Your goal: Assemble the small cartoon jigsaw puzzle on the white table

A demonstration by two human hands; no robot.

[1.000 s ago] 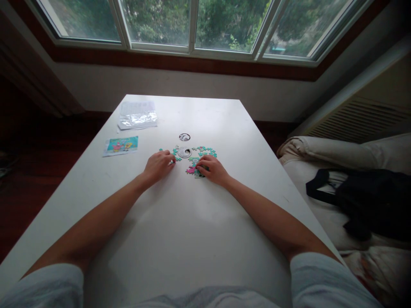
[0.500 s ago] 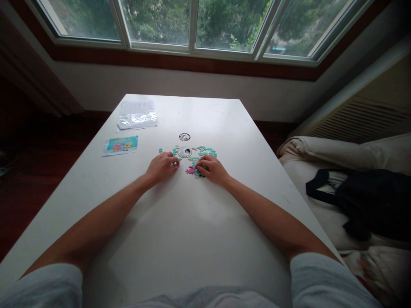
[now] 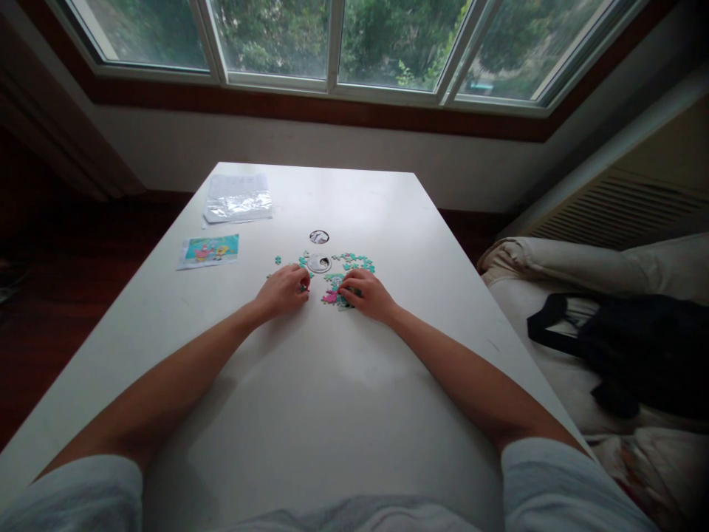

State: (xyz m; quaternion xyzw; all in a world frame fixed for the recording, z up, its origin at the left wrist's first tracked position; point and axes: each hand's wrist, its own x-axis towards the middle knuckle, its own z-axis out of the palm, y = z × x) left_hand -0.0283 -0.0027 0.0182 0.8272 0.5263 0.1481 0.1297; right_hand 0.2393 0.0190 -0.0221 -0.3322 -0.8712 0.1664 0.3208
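In the head view, the left hand (image 3: 283, 290) is narrow, fingertips drawn together on what looks like a small puzzle piece (image 3: 304, 289), a grip that probably suits so small a thing. The right hand (image 3: 368, 292) is narrow too, its fingertips down on the joined pieces (image 3: 331, 297), apparently to steady them on the bench (image 3: 310, 384); whether it pinches them I cannot tell. The patch shows between the hands, partly under the right fingers. Loose pieces (image 3: 362, 261) lie just beyond the right hand, seemingly kept within reach. Left of and beyond the left hand, a picture sheet (image 3: 210, 252) lies face up, perhaps so it can be seen past the wrist; a clear bag (image 3: 238, 198) is farther out.

Counted: two hands, one joined patch in sight, one picture sheet, one bag, two flat round things (image 3: 319, 236) beyond the hands, and one piece (image 3: 278, 260) lying alone just past the left hand. The other pieces are too small and crowded to count.
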